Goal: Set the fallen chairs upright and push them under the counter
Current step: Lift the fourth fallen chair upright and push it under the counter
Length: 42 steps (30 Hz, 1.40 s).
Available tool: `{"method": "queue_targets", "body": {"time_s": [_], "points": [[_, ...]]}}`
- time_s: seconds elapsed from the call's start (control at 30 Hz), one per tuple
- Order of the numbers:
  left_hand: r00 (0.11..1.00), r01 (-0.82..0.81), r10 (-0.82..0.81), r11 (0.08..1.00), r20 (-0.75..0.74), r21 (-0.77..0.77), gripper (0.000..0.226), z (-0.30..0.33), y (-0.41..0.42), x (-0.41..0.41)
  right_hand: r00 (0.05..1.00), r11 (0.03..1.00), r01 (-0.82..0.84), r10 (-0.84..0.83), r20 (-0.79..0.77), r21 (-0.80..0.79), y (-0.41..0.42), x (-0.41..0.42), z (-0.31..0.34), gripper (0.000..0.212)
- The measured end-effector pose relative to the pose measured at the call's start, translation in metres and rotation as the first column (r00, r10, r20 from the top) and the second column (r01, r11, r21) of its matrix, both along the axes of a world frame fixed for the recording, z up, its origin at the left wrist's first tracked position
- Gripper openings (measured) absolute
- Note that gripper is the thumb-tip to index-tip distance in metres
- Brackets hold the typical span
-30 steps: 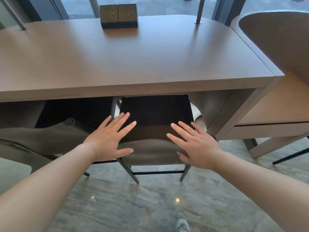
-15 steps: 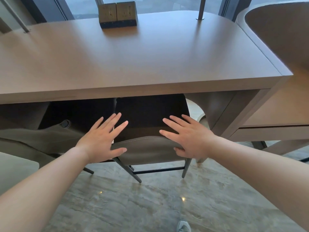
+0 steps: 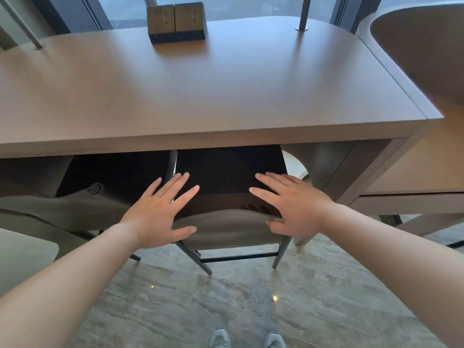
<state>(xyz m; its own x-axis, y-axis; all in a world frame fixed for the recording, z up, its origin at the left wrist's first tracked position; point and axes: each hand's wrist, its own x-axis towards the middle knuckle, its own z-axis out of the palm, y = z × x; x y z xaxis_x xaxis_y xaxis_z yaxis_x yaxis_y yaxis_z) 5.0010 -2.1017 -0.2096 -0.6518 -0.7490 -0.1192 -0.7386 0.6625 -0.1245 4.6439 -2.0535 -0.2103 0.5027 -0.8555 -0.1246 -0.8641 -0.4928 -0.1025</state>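
My left hand (image 3: pixel 160 212) lies flat on the top edge of the chair's backrest (image 3: pixel 226 229), fingers straight and spread, reaching forward over the dark seat (image 3: pixel 226 182), with the thumb laid along the near face of the backrest. My right hand (image 3: pixel 291 207) sits at the backrest's other end in the same way: fingers stretched out over the seat, thumb tucked against the backrest's near face. Neither grip is clenched; both hands are released, flat, resting against the backrest and not wrapped round it.

The chair stands upright on its dark legs (image 3: pixel 281 252) on the marbled floor (image 3: pixel 226 302). Its seat reaches beneath the front edge of the bench (image 3: pixel 200 96), while the backrest sits just on my side of that edge, between my two palms. So the chair is straight ahead of me, with one hand at each end of its back.

To the left, a second chair (image 3: pixel 62 212) in the same grey covering is tilted beside the first, partly under the bench. On the bench's far side stands a block of power sockets (image 3: pixel 177 22), and a thin metal post (image 3: pixel 302 13) rises near the window. My shoes (image 3: pixel 247 339) show at the bottom edge.
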Motion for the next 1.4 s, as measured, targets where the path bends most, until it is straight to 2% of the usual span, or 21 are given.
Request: {"method": "queue_targets", "body": {"time_s": [0.23, 0.7, 1.07, 1.23, 1.4], "points": [[0.999, 0.035, -0.035, 0.999, 0.001, -0.020, 0.088, 0.004, 0.003, -0.003, 1.000, 1.000, 0.012, -0.012, 0.028, 0.009, 0.011, -0.002, 0.000, 0.081], [0.987, 0.158, -0.158, 0.988, 0.011, 0.001, 0.088, 0.005, -0.034, -0.005, 0.995, 0.995, 0.096, -0.095, -0.023, 0.018, 0.023, 0.005, -0.002, 0.078], [0.977, 0.204, -0.210, 0.967, -0.031, -0.150, 0.092, 0.004, -0.051, -0.009, 0.990, 0.992, 0.124, -0.124, -0.062, 0.006, 0.017, 0.005, -0.003, 0.078], [0.982, 0.173, -0.185, 0.965, -0.041, -0.199, 0.090, 0.004, -0.056, -0.014, 0.989, 0.991, 0.132, -0.131, -0.072, -0.002, 0.013, 0.005, -0.001, 0.077], [0.966, 0.254, -0.258, 0.961, -0.022, -0.111, 0.092, 0.001, -0.064, -0.009, 0.988, 0.992, 0.121, -0.123, -0.091, -0.026, 0.009, 0.007, 0.003, 0.076]]}}
